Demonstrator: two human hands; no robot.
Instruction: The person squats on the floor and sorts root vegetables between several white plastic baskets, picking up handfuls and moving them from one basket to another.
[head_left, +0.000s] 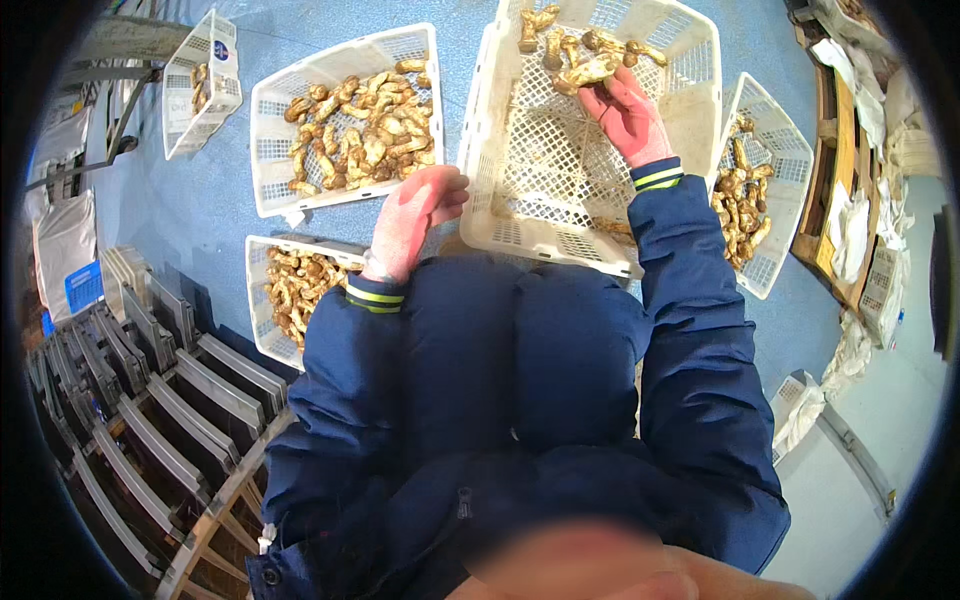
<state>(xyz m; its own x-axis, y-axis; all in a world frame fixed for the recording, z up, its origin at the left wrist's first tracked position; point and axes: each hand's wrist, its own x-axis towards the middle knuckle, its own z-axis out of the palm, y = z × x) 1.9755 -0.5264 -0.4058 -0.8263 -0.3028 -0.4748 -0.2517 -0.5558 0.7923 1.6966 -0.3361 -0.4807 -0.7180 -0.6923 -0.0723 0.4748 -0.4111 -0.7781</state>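
A large white plastic mesh crate stands before me, with several matsutake mushrooms at its far end. My right hand reaches into it, fingertips closed on a long pale mushroom. Another mushroom lies at the near wall, partly hidden by my sleeve. Just outside the crate's left wall, my left hand hangs with curled fingers; the inside of that hand is hidden. Beyond it sits a white crate of brown-capped mushrooms.
A fuller mushroom crate is at near left, another crate at right, a smaller-looking one at far left. Metal frames crowd the lower left. Wooden pallets edge the blue floor on the right.
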